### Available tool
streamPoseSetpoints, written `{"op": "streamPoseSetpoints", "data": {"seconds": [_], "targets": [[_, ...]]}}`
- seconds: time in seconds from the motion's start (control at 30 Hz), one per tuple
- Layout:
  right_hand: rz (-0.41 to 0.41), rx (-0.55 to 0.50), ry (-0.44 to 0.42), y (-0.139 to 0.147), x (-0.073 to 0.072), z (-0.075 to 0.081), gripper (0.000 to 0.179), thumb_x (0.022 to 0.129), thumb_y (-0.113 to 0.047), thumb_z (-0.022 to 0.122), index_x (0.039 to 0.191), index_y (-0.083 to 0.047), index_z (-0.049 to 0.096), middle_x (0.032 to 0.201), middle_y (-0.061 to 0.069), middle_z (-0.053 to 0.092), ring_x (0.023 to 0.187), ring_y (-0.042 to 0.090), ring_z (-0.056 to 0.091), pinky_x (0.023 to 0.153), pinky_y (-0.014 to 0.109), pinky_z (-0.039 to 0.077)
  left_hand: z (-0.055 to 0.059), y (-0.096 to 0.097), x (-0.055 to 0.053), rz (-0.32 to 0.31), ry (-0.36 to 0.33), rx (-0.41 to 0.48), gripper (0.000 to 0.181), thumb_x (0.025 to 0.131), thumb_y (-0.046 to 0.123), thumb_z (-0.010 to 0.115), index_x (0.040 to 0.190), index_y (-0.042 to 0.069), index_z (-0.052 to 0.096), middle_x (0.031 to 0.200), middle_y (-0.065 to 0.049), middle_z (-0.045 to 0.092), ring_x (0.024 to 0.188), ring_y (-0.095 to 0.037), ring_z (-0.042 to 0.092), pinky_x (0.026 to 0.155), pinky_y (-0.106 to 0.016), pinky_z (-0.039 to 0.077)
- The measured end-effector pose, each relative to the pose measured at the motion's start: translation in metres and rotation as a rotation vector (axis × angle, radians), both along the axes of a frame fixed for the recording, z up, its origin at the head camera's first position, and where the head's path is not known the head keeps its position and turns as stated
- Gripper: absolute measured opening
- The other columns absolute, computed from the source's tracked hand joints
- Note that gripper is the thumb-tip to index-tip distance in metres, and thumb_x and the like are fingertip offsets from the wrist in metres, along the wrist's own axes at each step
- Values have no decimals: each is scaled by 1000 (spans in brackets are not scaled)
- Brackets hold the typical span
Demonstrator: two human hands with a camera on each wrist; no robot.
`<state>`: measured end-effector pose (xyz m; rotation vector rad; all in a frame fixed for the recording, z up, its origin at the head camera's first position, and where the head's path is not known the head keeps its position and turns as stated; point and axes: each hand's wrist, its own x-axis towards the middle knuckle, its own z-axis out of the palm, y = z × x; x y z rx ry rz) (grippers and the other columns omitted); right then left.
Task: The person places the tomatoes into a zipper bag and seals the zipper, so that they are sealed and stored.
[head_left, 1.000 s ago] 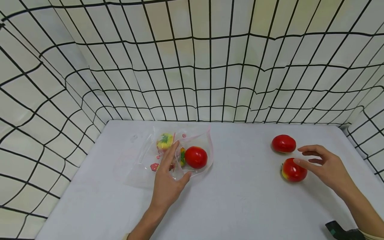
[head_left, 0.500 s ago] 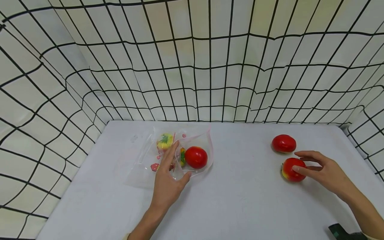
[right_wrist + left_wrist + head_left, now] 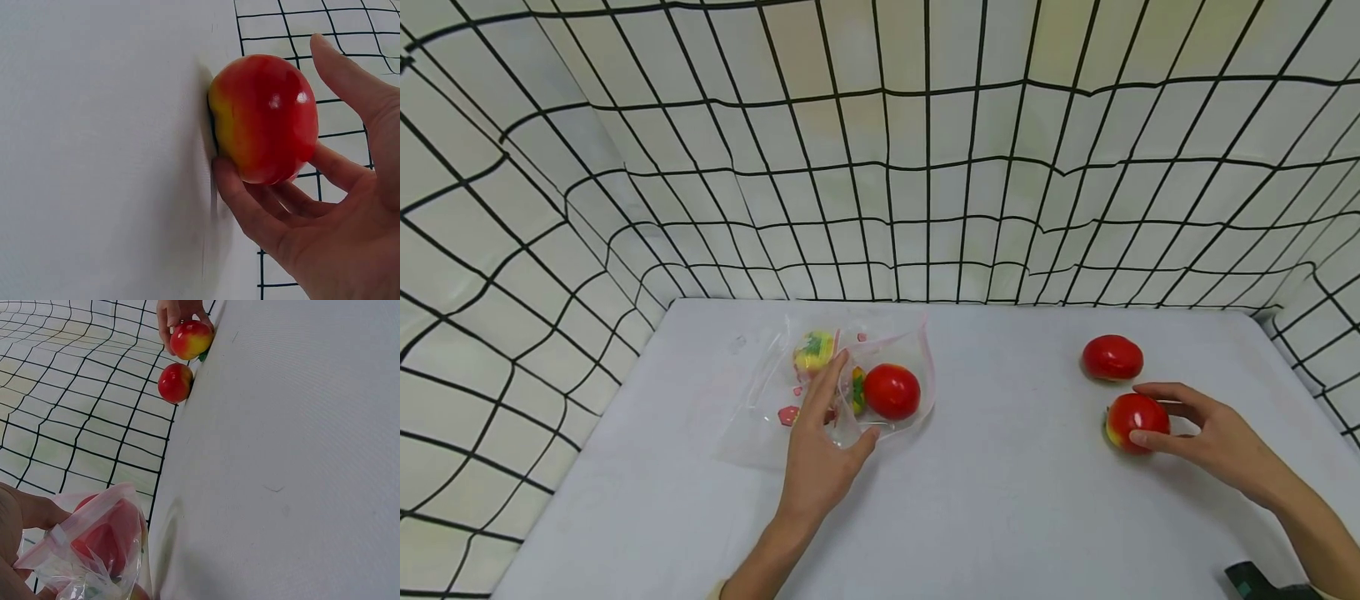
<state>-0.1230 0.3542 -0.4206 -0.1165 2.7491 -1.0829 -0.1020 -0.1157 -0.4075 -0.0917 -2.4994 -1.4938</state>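
A clear zip bag [image 3: 752, 417] with a pink rim lies on the white table. Inside it are a round red fruit [image 3: 892, 392] and a yellow-green item [image 3: 812, 353]. My left hand [image 3: 820, 467] rests on the bag with thumb and fingers spread, beside its mouth. In the left wrist view the fingers [image 3: 44, 512] touch the bag's rim. On the right, my right hand [image 3: 1217, 437] surrounds a glossy red-and-yellow fruit [image 3: 262, 119], still on the table. Its fingers touch the fruit; in the right wrist view the thumb [image 3: 350, 72] stands apart from it.
Another red fruit [image 3: 1112, 357] lies just behind the one at my right hand. Black grid mesh [image 3: 925, 208] over pale walls encloses the back and sides of the white table [image 3: 985, 500]. A dark device [image 3: 1255, 579] shows near my right wrist.
My right hand has moved slightly left onto the nearer fruit; its thumb has dropped from the top to the near side. The left hand and bag stay put.
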Motion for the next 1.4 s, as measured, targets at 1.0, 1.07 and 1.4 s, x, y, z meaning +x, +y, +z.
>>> {"op": "streamPoseSetpoints", "data": {"seconds": [1.0, 1.07, 1.4], "targets": [[26, -121, 134, -21, -4, -4, 73, 90, -20, 82, 153, -13, 46, 142, 5, 50, 105, -19, 53, 77, 17, 61, 1, 1, -1, -3, 4, 4, 99, 80, 5, 86, 159, 42, 38, 166, 15, 37, 154, -13, 37, 104, -43, 57], [29, -130, 150, -24, -5, -2, 73, 90, -20, 82, 153, -13, 46, 141, 2, 50, 106, -19, 53, 78, 16, 60, 1, 0, -1, -2, 3, 6, 99, 80, 5, 86, 159, 42, 38, 166, 15, 37, 154, -13, 37, 104, -43, 57], [29, -175, 163, -38, -6, -1, 77, 89, -19, 83, 154, -11, 43, 145, 9, 47, 107, -19, 53, 78, 16, 60, 1, 0, 1, 3, -6, 7, 100, 80, 6, 87, 158, 42, 38, 166, 14, 38, 153, -14, 37, 105, -44, 56]]}}
